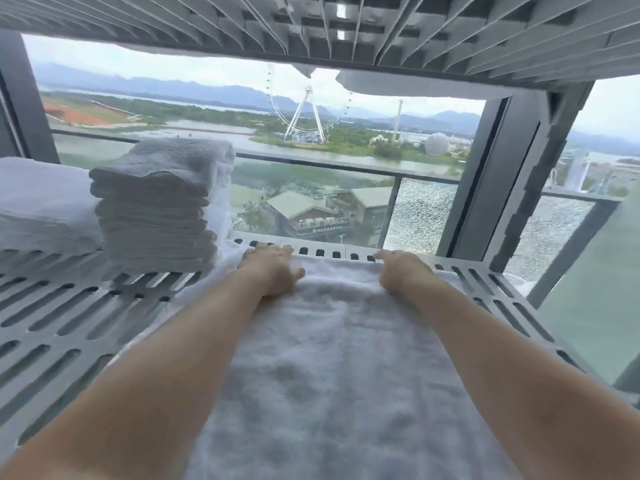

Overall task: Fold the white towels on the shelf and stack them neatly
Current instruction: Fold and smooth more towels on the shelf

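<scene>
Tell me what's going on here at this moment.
A person has a white towel spread lengthwise on the slotted shelf, with the left hand and right hand on its far corners. The left hand lies flat; whether the right grips is unclear. A stack of folded towels stands to the person's left, and this towel is not yet folded.

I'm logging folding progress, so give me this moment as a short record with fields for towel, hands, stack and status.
towel in work: white towel spread along the slotted shelf
left hand: flat on its far edge
right hand: on the far edge, grip unclear
folded stack: left of the towel, on the same shelf
status: this towel not yet on the stack
</scene>
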